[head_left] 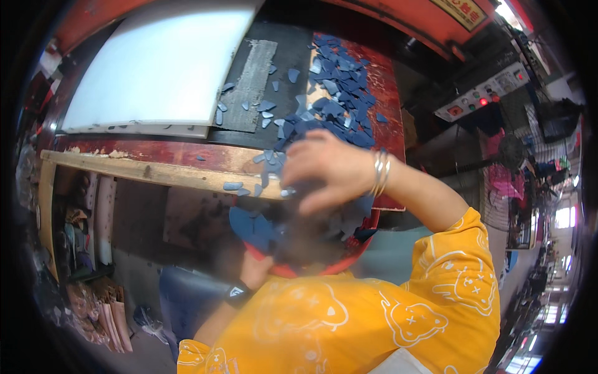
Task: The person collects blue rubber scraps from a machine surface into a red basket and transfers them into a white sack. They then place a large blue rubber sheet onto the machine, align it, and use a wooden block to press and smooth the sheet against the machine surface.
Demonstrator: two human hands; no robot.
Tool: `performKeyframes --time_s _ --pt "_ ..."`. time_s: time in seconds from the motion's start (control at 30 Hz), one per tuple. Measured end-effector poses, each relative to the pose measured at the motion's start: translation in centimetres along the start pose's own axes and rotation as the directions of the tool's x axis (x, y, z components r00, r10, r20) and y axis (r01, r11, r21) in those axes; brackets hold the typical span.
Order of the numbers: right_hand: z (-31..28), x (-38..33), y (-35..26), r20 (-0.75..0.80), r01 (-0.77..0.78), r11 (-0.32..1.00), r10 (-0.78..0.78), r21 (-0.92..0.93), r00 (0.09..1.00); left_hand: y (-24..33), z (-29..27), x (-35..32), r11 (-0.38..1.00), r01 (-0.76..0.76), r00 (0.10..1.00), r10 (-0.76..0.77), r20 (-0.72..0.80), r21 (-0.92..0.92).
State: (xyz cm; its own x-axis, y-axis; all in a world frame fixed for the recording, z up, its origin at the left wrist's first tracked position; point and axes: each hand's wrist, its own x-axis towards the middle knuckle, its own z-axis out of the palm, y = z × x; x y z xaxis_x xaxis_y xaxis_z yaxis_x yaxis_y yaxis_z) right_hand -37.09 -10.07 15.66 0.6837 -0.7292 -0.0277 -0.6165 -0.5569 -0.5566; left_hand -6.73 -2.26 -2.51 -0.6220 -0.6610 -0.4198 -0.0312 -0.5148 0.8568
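Best brace red basin (341, 267) with gripping left hand (255, 269), sweeping flat blue offcuts (354, 81) in with loosely open right hand (336, 168).

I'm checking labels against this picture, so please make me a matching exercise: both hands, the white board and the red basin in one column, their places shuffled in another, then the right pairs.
1. left hand
2. right hand
3. white board
4. red basin

A. on the left part of the table
B. between the table and the yellow shirt
C. at the rim of the red basin
D. near blue pieces, with bracelets at its wrist

Pairs: 1-C; 2-D; 3-A; 4-B
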Motion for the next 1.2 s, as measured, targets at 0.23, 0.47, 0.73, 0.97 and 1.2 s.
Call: performKeyframes --time_s 0.23,0.47,0.73,0.97,1.2 --pt "1.4 1.4 7.3 -0.248 -0.691 0.722 0.670 0.000 0.700 1.5 -0.1 1.0 0.997 0.039 0.995 -0.045 0.088 0.070" --pt "5.7 -1.1 -0.6 -0.437 -0.553 0.831 0.477 -0.058 0.763 1.8 -2.3 0.1 0.995 -0.003 0.990 -0.012 0.143 0.101" --pt "15.4 -2.5 -11.8 -0.488 -0.558 0.828 0.511 0.058 0.708 1.9 -5.5 -2.1 0.972 0.080 0.945 -0.145 0.293 0.220" --pt "9.4 -7.9 -9.3 -0.615 -0.432 0.828 0.556 0.357 0.559 1.6 -5.3 -1.6 0.971 0.121 0.934 -0.181 0.307 0.204" --pt "6.0 -7.8 7.4 -0.551 -0.887 0.456 0.758 0.066 0.349 1.2 -4.5 0.6 0.953 0.110 0.925 -0.202 0.322 0.282"
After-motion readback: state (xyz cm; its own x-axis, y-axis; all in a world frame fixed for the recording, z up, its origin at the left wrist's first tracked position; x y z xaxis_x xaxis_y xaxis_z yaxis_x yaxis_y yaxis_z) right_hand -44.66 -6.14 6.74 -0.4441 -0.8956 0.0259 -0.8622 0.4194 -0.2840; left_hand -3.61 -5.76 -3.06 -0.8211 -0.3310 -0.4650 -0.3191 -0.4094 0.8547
